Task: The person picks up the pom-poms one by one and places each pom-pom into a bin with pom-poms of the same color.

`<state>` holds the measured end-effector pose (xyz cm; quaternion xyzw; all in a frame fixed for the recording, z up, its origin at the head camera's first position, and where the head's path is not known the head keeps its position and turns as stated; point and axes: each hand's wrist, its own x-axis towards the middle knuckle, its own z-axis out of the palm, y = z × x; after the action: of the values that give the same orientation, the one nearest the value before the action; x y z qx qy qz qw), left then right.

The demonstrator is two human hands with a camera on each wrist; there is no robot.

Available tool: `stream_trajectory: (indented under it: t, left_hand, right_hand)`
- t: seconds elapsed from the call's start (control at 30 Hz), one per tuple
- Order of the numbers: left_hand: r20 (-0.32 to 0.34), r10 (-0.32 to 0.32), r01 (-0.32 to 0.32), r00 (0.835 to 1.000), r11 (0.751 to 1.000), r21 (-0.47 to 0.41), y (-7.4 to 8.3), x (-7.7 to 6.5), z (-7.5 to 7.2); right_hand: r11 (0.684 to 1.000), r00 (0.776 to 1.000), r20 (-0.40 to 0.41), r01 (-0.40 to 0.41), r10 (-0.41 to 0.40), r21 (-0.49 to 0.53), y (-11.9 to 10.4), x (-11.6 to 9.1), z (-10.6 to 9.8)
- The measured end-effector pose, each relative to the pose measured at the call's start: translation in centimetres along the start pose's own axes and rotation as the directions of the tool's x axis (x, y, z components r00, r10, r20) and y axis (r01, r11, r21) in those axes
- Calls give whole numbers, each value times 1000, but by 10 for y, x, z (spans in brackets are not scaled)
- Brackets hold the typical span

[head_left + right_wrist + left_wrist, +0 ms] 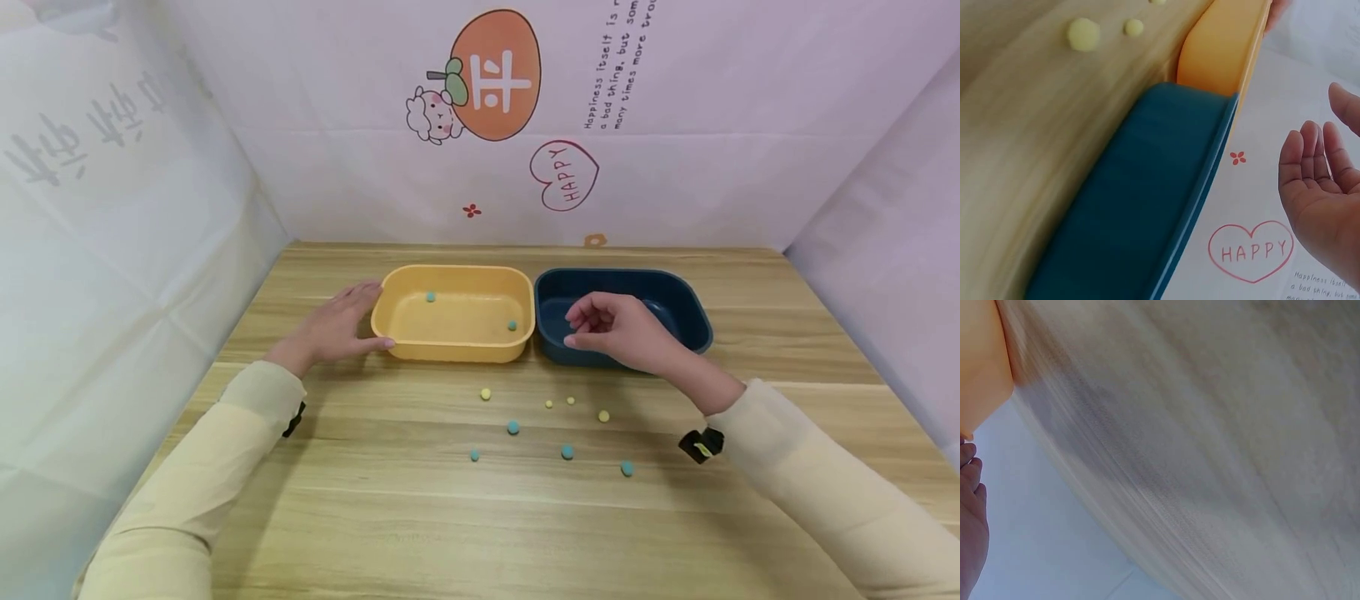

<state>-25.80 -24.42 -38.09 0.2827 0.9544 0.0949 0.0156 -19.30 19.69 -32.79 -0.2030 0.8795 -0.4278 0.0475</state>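
Note:
My left hand [341,323] rests at the left end of a yellow bin [453,352], its thumb touching the front rim and its fingers along the side. Two small teal balls [431,297] lie inside that bin. Above the dark blue bin [693,321] hovers my right hand [626,329]. Its fingers are loosely bent, and the right wrist view shows a gap between thumb and fingers with nothing held. The hand hides part of the blue bin's inside. In front of the bins lie several yellow balls [486,394] and several teal balls [567,452].
The two bins stand side by side near the back of a wooden table [420,533]. Behind it hangs a white printed cloth [337,167], with more white cloth at the left and right sides.

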Motion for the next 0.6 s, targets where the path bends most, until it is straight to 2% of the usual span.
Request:
stream_trajectory:
  t: [0.2,0.4,0.6]
  left_hand:
    - [0,-3,3,1000,1000,12,0,2,0]
    - [12,1,-1,1000,1000,17,-1,2,0]
    - [33,-9,8,999,1000,17,-1,1,0]
  right_hand:
    - [999,1000,7,-2,2,44,7,-17,-4]
    - [995,998,50,-34,29,95,16,-34,-6]
    - [991,996,89,-20,8,131,28,-50,-5]
